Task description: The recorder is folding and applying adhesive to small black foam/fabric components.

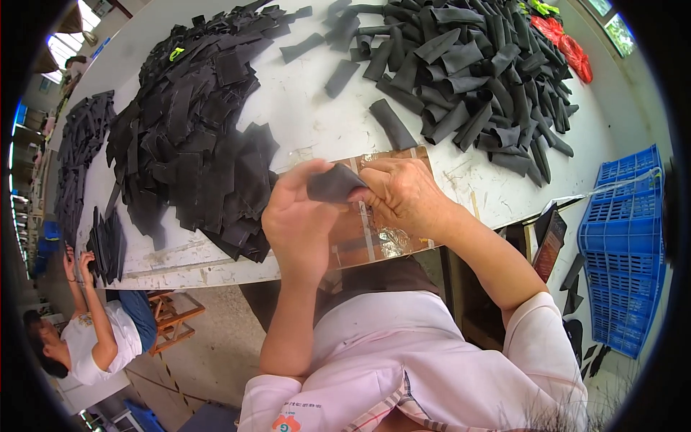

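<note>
In the head view, the person's left hand (296,209) and right hand (403,189) were both closed on one dark grey piece (333,185), the left gripping its left end between thumb and fingers and the right pinching its other end. The piece was held above a brown board (353,237), which lay at the near edge of the white bench (291,119) with strips of clear tape across it. To the left spread a large heap of flat black pieces (191,129), with a yellow-green scrap (175,54) near its top. Beyond the hands, toward the right, lay a pile of dark grey tubes (461,79); one loose tube (393,124) rested just beyond the board, apart from that pile. A red plastic bag (563,47) sat at the pile's far right side. Blue crates (622,248) stood right of the bench. At far left, a co-worker (108,338) in a white top was beside a wooden stool (171,320), arms stretched toward a bundle of black strips (106,246).
</note>
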A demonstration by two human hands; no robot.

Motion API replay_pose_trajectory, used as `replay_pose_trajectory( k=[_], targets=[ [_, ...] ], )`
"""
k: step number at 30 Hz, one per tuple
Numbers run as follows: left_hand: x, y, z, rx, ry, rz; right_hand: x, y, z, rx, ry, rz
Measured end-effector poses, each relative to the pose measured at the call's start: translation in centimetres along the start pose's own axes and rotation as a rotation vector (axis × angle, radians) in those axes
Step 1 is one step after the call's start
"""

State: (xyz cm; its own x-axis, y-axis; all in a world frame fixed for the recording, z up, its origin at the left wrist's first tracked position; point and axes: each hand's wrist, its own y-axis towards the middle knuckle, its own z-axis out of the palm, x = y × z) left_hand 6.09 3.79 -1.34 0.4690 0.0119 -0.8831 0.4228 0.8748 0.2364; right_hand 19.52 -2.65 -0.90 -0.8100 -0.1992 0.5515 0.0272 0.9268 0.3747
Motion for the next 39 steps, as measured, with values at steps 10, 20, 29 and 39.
replay_pose_trajectory(
  k=[10, 20, 29, 39],
  targets=[
    [-1.7, 2.2, 0.9, 0.316, 0.458, -0.021, -0.8, -1.1, 1.4, 0.104, 0.227, 0.135],
    [-2.4, 1.2, -0.3, 0.117, -0.350, 0.087, 0.9, 1.3, -1.0, 0.010, 0.039, -0.077],
    [-0.3, 2.8, -9.4, -0.341, 0.829, 0.126, -1.4, 3.3, -4.9, -0.079, 0.958, 0.109],
    [2.3, 4.9, -22.1, -0.306, 1.616, -0.163, 4.9, -3.0, 1.6, -0.085, 0.613, 0.392]
  ],
)
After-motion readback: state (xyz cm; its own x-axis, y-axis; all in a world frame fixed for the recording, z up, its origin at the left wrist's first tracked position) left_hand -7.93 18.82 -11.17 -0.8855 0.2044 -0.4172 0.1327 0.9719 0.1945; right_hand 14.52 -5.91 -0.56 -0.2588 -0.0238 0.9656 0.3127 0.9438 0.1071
